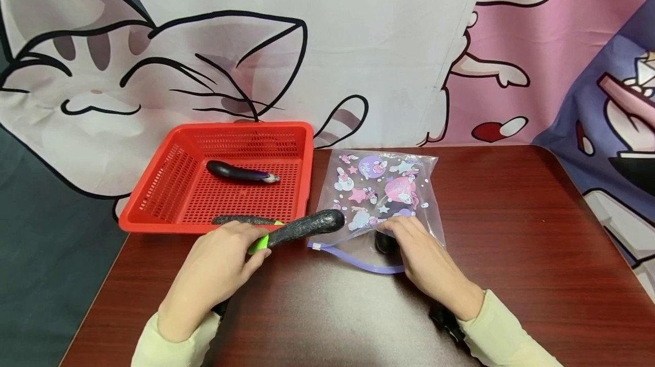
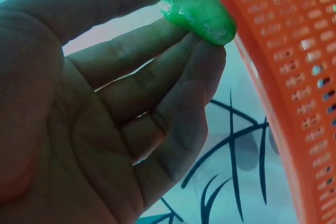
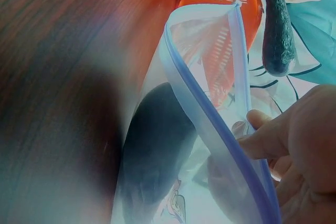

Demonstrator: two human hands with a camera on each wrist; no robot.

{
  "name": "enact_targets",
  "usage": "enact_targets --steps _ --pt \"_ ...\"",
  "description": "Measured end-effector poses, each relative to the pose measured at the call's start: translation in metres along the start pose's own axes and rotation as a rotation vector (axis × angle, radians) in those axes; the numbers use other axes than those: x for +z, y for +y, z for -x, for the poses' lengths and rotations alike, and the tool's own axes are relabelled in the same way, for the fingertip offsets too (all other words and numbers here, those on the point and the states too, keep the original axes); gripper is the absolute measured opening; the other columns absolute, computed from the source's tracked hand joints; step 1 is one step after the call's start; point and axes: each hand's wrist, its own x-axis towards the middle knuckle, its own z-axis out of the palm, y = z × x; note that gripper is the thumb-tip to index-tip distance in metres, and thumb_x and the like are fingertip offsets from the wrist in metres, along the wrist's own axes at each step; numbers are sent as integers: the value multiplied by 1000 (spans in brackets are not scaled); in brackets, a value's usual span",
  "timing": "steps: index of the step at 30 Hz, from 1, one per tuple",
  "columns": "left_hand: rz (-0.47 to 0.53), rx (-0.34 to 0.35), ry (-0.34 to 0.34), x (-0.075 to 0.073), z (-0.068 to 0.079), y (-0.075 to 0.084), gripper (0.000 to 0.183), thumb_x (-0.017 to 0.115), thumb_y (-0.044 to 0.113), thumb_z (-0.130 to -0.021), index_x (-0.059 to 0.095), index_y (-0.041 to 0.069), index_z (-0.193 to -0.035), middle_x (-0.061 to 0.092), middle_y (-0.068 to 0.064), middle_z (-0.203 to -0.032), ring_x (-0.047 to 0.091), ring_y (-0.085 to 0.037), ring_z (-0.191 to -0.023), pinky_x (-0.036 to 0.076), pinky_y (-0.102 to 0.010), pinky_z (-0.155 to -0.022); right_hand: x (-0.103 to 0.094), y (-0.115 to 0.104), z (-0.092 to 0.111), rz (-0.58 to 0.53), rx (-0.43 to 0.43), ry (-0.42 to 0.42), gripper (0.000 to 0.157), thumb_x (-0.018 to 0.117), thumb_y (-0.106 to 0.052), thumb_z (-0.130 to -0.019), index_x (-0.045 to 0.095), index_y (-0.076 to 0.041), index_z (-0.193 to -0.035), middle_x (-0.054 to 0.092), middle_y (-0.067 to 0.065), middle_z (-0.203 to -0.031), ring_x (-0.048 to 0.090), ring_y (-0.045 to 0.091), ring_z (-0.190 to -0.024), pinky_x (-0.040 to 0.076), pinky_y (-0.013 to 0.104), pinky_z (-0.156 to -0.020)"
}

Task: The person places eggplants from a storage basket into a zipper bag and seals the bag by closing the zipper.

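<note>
My left hand (image 1: 212, 270) pinches a dark, wrinkled cucumber (image 1: 309, 226) by its bright green end (image 2: 202, 17). The cucumber points right, its dark tip overlapping the left side of a clear zip bag (image 1: 332, 199) in the head view. My right hand (image 1: 430, 262) grips the bag by the film at its mouth, and in the right wrist view the purple zip edges (image 3: 210, 121) stand apart there. Inside the bag lies a smooth, dark, rounded vegetable (image 3: 157, 135), partly hidden by the printed film and my right hand.
Left of the bag, a red perforated basket (image 1: 306, 185) stands against the patterned cloth backdrop (image 1: 399, 60). It contains a purple eggplant (image 1: 237, 172) and another dark cucumber (image 1: 243, 219) near its front wall. The brown table (image 1: 512, 230) extends to the right.
</note>
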Motion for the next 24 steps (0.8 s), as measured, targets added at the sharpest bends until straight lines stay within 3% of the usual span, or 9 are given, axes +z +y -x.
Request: enact_targets --steps 6,14,24 --pt "-12 21 -29 6 3 9 19 82 22 -82 74 16 -98 68 7 -90 61 -12 -81 49 -34 -61 1 1 0 7 -4 9 46 43 17 -83 60 -4 -121 61 4 -118 54 21 -110 41 34 -98" --pt "-4 34 -59 10 5 20 22 82 23 -81 75 14 -100 67 7 -86 59 -10 -80 50 -32 -64 2 1 1 14 -2 9 47 42 16 -84 60 -4 -122 60 4 -120 54 21 -111 41 33 -98" --pt "7 140 -46 20 7 27 17 79 22 -82 73 14 -96 65 9 -82 57 -10 -77 49 -32 -63 2 1 1 15 -1 11 50 44 17 -82 60 -3 -124 60 5 -122 54 22 -112 42 36 -98"
